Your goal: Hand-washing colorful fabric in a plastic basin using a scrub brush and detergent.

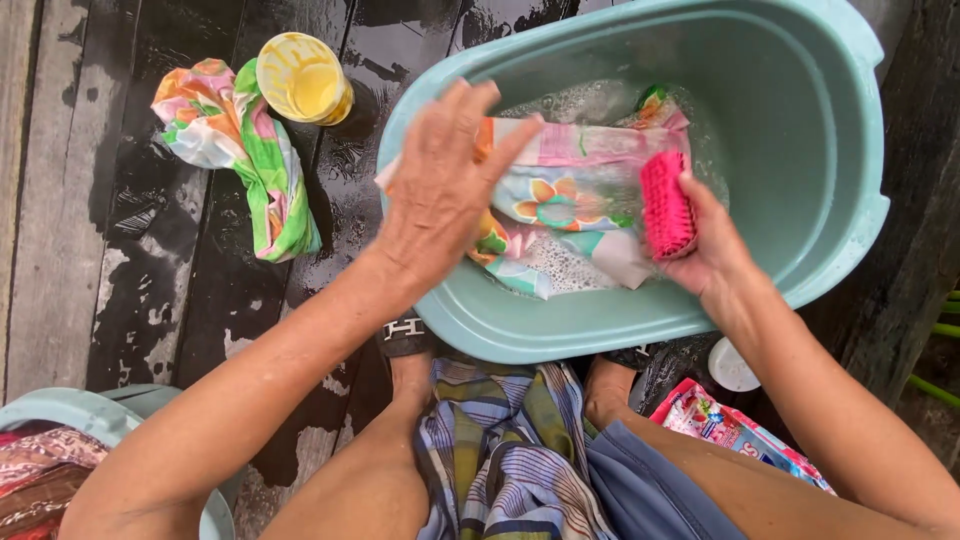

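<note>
I am looking down into the tub (pixel 800 130), and everything here sits relative to it. Inside it, toward the near-left wall, a floral cloth (pixel 570 200) is lying half in soapy water, draped up against the rim. My left hand (pixel 445 190) is lying flat and spread on the cloth at the tub's left edge, pinning it rather than gripping it. My right hand (pixel 705 245) is clenching a pink brush (pixel 665 205), bristles facing the cloth, at the cloth's right end inside the tub. I am judging the cloth as thin, limp and soaked: heavier than it looks, slick with suds, likely to slide or bunch under the brush unless it is pressed flat. The best hold seems to be a broad palm on the dry-side fold near the rim, or a pinch of a gathered edge. The brush looks rigid and light, though wet and possibly slippery along its back. Outside the tub, to its left on the wet planks (pixel 60 260), a twisted cloth (pixel 250 150) is lying beside a yellow cup (pixel 303 78).
</note>
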